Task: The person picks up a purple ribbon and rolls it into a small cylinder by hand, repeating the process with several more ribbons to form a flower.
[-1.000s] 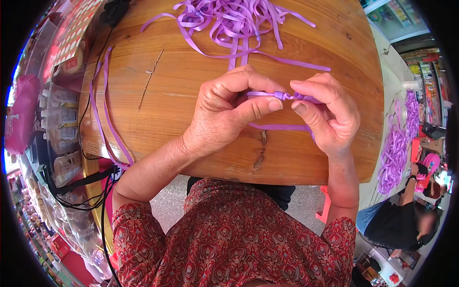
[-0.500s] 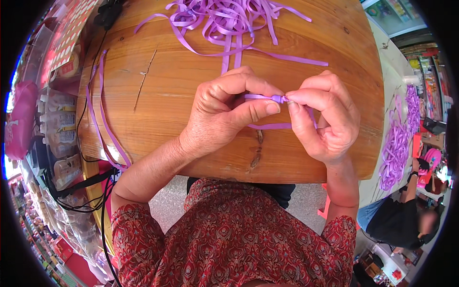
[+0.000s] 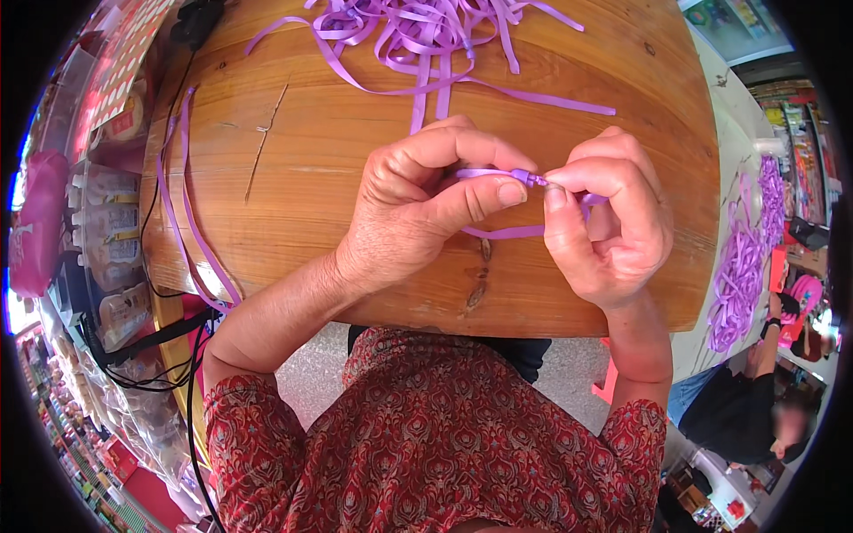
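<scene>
My left hand [image 3: 400,195] pinches a flat purple lanyard [image 3: 503,233] between thumb and forefinger, above the wooden table. Just past those fingertips sits the lanyard's small purple plastic fitting [image 3: 524,177]. My right hand [image 3: 613,209] has its thumb and forefinger closed on the thin twisted end that sticks out of the fitting. The rest of the strap loops below between both hands, partly hidden by the fingers.
A heap of purple lanyards [image 3: 400,31] lies on the wooden table's far side. A single strap [image 3: 187,169] and a thin twisted wire or string [image 3: 264,133] lie at left. More purple straps [image 3: 737,289] rest on a pale surface at right, near another person [image 3: 737,409]. Black cables [image 3: 160,377] hang at left.
Both hands have shifted very slightly right. The fitting shows a little more beyond my left fingertips. The whole view has moved a little.
</scene>
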`<state>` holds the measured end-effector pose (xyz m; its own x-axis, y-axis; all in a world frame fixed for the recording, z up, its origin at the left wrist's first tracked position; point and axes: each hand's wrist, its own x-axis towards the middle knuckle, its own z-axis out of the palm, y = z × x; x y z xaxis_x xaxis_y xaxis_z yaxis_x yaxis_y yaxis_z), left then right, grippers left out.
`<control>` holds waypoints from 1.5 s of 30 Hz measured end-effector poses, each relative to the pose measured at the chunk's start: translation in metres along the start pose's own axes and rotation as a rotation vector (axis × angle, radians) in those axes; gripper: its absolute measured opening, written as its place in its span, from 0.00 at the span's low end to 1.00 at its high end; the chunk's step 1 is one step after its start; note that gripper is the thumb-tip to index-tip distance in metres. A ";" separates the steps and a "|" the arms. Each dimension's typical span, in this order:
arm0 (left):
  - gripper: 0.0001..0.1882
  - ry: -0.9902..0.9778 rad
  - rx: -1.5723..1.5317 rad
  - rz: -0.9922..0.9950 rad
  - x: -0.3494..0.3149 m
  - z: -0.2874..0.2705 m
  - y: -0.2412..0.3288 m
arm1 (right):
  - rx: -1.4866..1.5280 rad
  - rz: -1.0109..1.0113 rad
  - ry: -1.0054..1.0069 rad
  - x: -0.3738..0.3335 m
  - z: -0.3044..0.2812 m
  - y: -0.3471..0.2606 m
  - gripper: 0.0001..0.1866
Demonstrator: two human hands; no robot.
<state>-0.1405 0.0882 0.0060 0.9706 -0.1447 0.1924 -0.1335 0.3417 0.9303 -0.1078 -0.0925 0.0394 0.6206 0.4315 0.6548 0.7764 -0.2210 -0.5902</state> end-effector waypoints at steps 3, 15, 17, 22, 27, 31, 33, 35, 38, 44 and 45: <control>0.08 0.006 -0.078 -0.027 -0.002 0.000 0.001 | 0.056 0.030 -0.020 -0.001 0.001 -0.001 0.06; 0.08 0.044 -0.079 -0.058 -0.004 -0.003 0.001 | 0.013 -0.014 -0.068 0.001 0.002 0.003 0.09; 0.08 0.044 -0.103 -0.059 -0.003 -0.004 0.001 | 0.028 -0.002 -0.072 0.001 0.002 0.003 0.10; 0.07 0.039 -0.125 -0.078 -0.002 -0.003 0.002 | 0.073 0.047 -0.033 0.000 -0.001 0.005 0.16; 0.06 0.072 -0.221 -0.173 -0.009 0.001 0.008 | 0.080 -0.036 -0.047 0.003 -0.006 0.011 0.16; 0.06 0.070 -0.200 -0.266 -0.010 -0.001 0.011 | 0.072 -0.067 -0.065 0.006 -0.006 0.010 0.14; 0.06 0.085 -0.193 -0.150 -0.008 -0.001 0.008 | 0.086 -0.014 -0.067 0.006 -0.007 0.006 0.13; 0.06 0.098 -0.170 -0.123 -0.006 -0.001 0.006 | 0.106 0.035 -0.066 0.007 -0.007 0.004 0.12; 0.07 0.125 -0.115 -0.091 -0.006 0.001 0.005 | 0.151 0.048 -0.052 0.008 -0.006 0.003 0.12; 0.08 0.110 -0.075 -0.174 -0.008 0.004 0.007 | 0.268 0.185 0.029 0.002 -0.002 0.003 0.11; 0.08 0.110 -0.107 -0.159 -0.008 0.006 0.007 | 0.237 0.166 -0.027 0.002 -0.004 0.004 0.11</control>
<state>-0.1504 0.0863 0.0124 0.9945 -0.1043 0.0055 0.0390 0.4198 0.9068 -0.1034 -0.0959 0.0405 0.7315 0.4306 0.5287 0.6148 -0.0814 -0.7845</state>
